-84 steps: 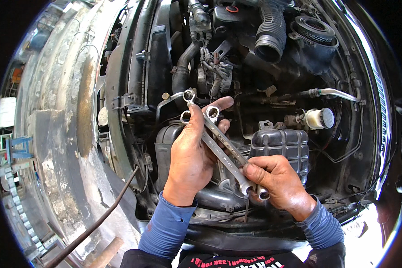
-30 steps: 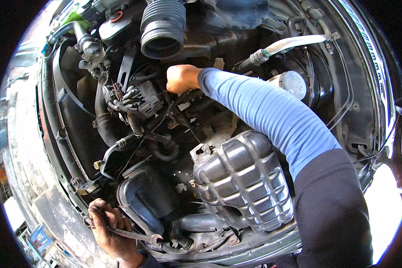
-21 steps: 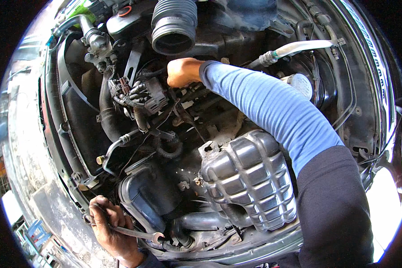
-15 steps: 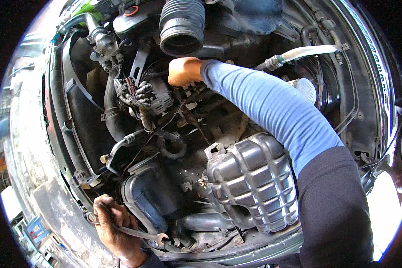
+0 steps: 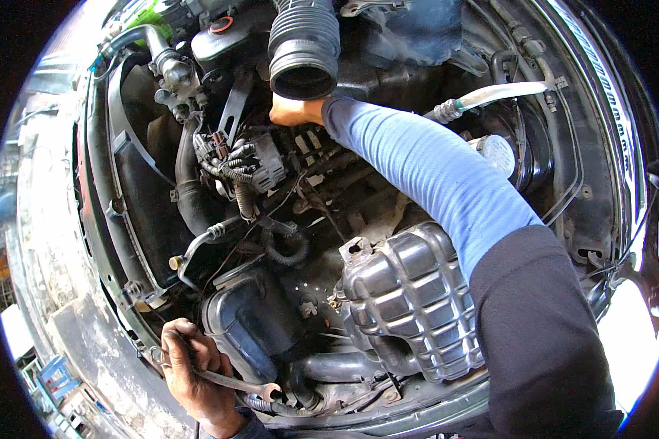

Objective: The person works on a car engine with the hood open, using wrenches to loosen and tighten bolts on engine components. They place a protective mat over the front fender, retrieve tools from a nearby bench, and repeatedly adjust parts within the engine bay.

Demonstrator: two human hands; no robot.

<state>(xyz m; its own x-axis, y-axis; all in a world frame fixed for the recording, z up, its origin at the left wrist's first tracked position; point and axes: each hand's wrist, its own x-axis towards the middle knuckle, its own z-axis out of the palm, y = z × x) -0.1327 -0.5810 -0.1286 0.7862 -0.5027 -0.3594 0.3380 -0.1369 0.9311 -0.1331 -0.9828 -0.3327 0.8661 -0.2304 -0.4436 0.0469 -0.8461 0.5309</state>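
Observation:
My left hand is closed around a combination wrench at the near left edge of the engine bay. The wrench's open jaw sticks out to the right of my fingers, over a black corrugated hose. My right arm, in a blue and black sleeve, stretches far across the bay. Its hand is down behind the mouth of a ribbed black intake hose, right of the alternator. The fingers of that hand are hidden, so whatever they touch or hold does not show.
A ribbed black plastic housing lies under my right forearm. Left of it stands a smooth black box. The radiator lines the left side. A silver-wrapped pipe and a round-capped canister are at the right.
My right hand has gone slightly farther in, partly behind the intake hose's mouth. My left hand keeps its hold on the wrench. The whole view has shifted a little.

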